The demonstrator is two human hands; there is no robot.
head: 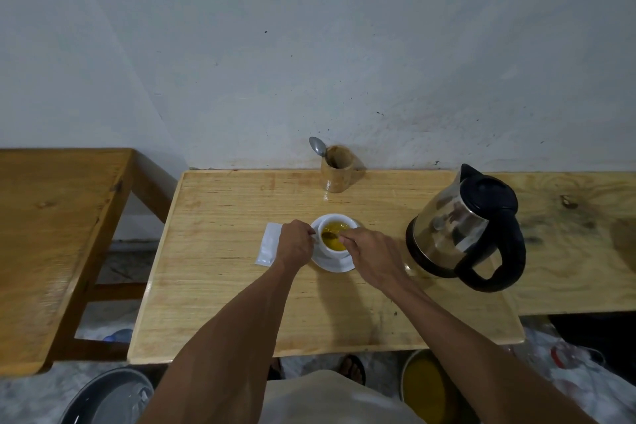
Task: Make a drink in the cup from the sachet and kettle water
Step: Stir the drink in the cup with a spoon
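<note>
A white cup (339,253) stands on a white saucer (340,266) at the middle of the wooden table (241,272). It holds a yellow drink (335,229). My right hand (373,256) grips a spoon (329,235) whose bowl dips into the liquid. My left hand (296,244) is closed at the cup's left side, where the handle seems to be. The white sachet (269,244) lies flat just left of that hand. The steel kettle (464,229) with black lid and handle stands to the right.
A wooden holder (338,169) with a second spoon (318,147) sits at the table's back edge by the wall. Another wooden table (51,234) is on the left, a further surface (578,244) on the right. Basins and bags lie on the floor below.
</note>
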